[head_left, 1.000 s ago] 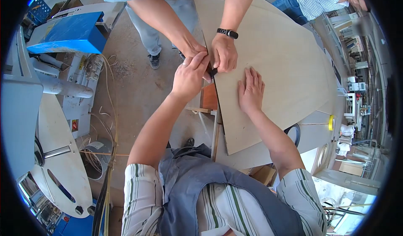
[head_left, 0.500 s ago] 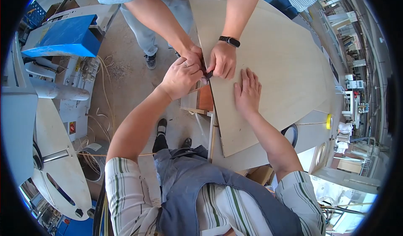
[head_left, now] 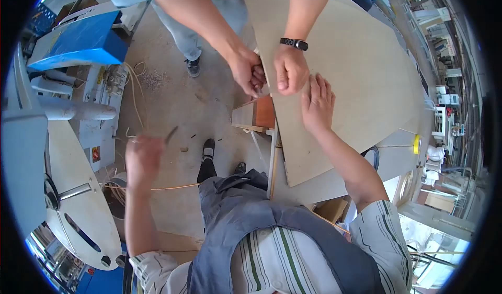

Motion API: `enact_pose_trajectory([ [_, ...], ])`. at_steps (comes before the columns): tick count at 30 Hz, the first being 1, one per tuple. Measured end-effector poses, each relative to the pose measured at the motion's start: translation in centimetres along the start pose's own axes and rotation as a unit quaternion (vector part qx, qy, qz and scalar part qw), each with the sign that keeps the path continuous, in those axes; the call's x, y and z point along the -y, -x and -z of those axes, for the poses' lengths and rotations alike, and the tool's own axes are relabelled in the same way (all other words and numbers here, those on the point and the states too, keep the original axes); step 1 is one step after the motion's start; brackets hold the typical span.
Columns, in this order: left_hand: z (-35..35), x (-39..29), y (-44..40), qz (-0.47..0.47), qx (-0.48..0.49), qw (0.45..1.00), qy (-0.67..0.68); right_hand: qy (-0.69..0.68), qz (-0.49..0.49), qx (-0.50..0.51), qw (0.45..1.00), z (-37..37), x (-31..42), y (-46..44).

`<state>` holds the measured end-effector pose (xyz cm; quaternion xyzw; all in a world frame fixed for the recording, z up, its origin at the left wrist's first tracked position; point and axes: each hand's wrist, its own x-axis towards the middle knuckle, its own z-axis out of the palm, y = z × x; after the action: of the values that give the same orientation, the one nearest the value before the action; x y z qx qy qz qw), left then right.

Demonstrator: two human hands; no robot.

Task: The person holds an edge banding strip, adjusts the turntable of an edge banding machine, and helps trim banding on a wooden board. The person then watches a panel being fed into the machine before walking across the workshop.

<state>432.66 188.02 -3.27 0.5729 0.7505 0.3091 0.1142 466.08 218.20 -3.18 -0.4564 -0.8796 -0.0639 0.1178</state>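
Note:
My left hand (head_left: 145, 158) is out over the floor at the left, smeared by motion. From its fingers a short dark strip (head_left: 171, 135) seems to stick out; its kind is unclear. My right hand (head_left: 318, 104) lies flat on a large pale board (head_left: 361, 79), fingers stretched out. Across from me, another person's hand (head_left: 247, 71) is curled at the board's left edge. That person's other hand (head_left: 291, 70), with a black watch (head_left: 294, 43) on the wrist, rests loosely closed at the board's top.
Blue-and-white machinery (head_left: 78, 37) stands at the left. Small dark scraps (head_left: 193, 135) and an orange cord (head_left: 175, 187) lie on the floor. Under the board's edge is a wooden box (head_left: 264, 111). A yellow tape roll (head_left: 417, 144) sits at the right.
My left hand has left the board's edge and swung far left and down, the dark strip beside its fingers. The other person's hands have come apart. My right hand has stayed on the board.

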Motion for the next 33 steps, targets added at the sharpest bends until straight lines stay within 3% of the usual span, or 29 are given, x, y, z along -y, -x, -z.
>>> enact_pose_trajectory([
  [1, -0.6, -0.9, 0.9, 0.040, 0.071, 0.989, -0.120, -0.006, 0.004, -0.002, 1.000, 0.0, -0.1, 0.1],
  [3, -3.8, -1.3, 3.3, 0.089, 0.033, 0.986, -0.135, -0.013, 0.012, -0.003, 1.000, 0.0, -0.2, 0.1],
  [5, -5.5, -2.5, 5.0, 0.173, 0.050, 0.983, -0.044, -0.010, 0.018, -0.008, 1.000, 0.0, -0.3, 0.0],
  [8, -7.8, -3.4, 6.5, 0.172, 0.071, 0.982, 0.034, -0.010, 0.027, -0.016, 0.999, -0.3, -0.4, 0.2],
  [10, -8.6, -4.6, 6.4, 0.224, 0.108, 0.967, 0.052, -0.008, 0.026, -0.014, 1.000, -0.6, -0.4, 0.0],
  [13, -10.4, -5.0, 6.4, 0.153, 0.078, 0.980, 0.102, -0.005, 0.018, -0.008, 1.000, -1.2, -0.2, -1.0],
  [24, -10.3, -5.6, 4.9, 0.187, 0.046, 0.968, 0.159, -0.009, -0.014, -0.035, 0.999, -3.8, 1.6, -6.8],
  [28, -10.1, -5.0, 4.6, 0.207, 0.057, 0.953, 0.216, -0.120, 0.093, -0.020, 0.988, -3.0, -1.2, -6.2],
  [33, -9.9, -5.3, 4.1, 0.211, 0.060, 0.953, 0.211, -0.135, 0.113, -0.016, 0.984, -0.4, -2.5, -3.9],
])
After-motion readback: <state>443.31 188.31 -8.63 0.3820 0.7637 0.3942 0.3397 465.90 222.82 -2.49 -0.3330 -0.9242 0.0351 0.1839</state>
